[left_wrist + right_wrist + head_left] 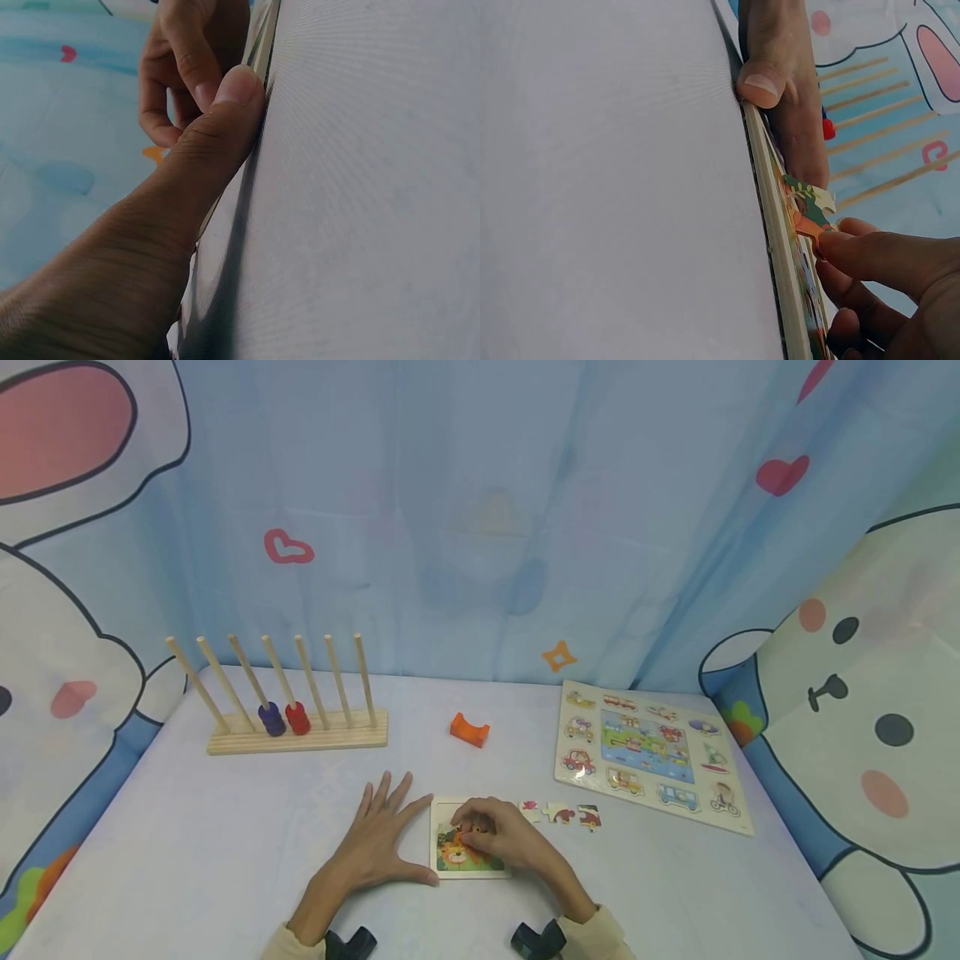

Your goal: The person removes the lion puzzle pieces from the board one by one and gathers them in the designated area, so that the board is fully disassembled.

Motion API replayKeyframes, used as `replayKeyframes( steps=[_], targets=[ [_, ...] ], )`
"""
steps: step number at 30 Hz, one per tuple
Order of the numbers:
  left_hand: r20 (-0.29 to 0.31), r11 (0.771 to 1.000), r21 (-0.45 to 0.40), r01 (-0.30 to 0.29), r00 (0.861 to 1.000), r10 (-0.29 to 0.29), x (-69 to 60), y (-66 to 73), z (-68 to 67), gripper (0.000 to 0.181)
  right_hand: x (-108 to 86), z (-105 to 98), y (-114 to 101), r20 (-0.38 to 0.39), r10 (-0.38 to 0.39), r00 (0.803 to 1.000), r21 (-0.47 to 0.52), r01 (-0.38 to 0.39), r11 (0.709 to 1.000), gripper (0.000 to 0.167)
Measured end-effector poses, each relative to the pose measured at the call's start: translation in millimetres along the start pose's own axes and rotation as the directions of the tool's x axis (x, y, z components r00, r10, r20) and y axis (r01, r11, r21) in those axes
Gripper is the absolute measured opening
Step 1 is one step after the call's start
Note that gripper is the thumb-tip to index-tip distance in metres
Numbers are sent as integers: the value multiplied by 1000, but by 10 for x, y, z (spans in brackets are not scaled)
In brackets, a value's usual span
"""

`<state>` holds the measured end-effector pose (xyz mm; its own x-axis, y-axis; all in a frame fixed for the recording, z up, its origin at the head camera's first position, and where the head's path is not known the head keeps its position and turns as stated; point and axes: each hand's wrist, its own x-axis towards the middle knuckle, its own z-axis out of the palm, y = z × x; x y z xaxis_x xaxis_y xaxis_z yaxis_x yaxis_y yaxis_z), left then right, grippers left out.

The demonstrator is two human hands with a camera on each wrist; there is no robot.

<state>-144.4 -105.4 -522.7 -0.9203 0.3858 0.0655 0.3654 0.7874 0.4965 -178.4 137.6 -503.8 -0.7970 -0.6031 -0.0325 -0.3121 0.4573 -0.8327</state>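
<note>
A small wooden jigsaw board (469, 874) with a lion picture lies near the table's front. My left hand (387, 841) has its fingers spread straight on the table, left of the board. Its thumb touches the board's lower left corner. Over the board, my right hand (501, 832) pinches a jigsaw piece (810, 199) between thumb and fingers. In the right wrist view the piece stands tilted above the board, green and orange with a pale edge. Part of the board is hidden under the right hand. Several loose jigsaw pieces (561, 813) lie right of the board.
A wooden peg rack (330, 741) with a blue and a red bead stands at the back left. An orange curved block (469, 730) lies behind the board. At the right lies a larger vehicle puzzle (652, 792). A blue curtain (450, 527) hangs behind the table.
</note>
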Motion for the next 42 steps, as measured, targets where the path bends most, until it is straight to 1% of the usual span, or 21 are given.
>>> replayKeyframes(
  steps=[8, 14, 19, 29, 36, 42],
  targets=[
    [2, 1000, -2, 10, 1000, -10, 2, -2, 8, 110, 4, 23, 3, -13, 13, 1000, 12, -13, 1000, 13],
    [2, 1000, -12, 12, 1000, -12, 0, 1, 6, 110, 4, 23, 4, -27, 18, 999, 11, -17, 1000, 11],
    [8, 1000, -4, 16, 1000, -16, 3, 1, 1, 110, 12, 28, -6, -30, 24, 999, 10, -24, 1000, 11],
    [11, 1000, 7, 8, 1000, -8, 1, 0, -2, 110, 42, 65, -43, -61, 55, 997, -55, -58, 997, 12],
    [12, 1000, 17, 3, 1000, -3, 1, -7, 6, 110, 39, 58, -36, -60, 58, 997, -29, -60, 998, 13],
    [13, 1000, 15, 5, 1000, -5, 2, -11, 13, 109, 40, 52, -38, -58, 76, 995, 2, -76, 997, 13]
  ],
)
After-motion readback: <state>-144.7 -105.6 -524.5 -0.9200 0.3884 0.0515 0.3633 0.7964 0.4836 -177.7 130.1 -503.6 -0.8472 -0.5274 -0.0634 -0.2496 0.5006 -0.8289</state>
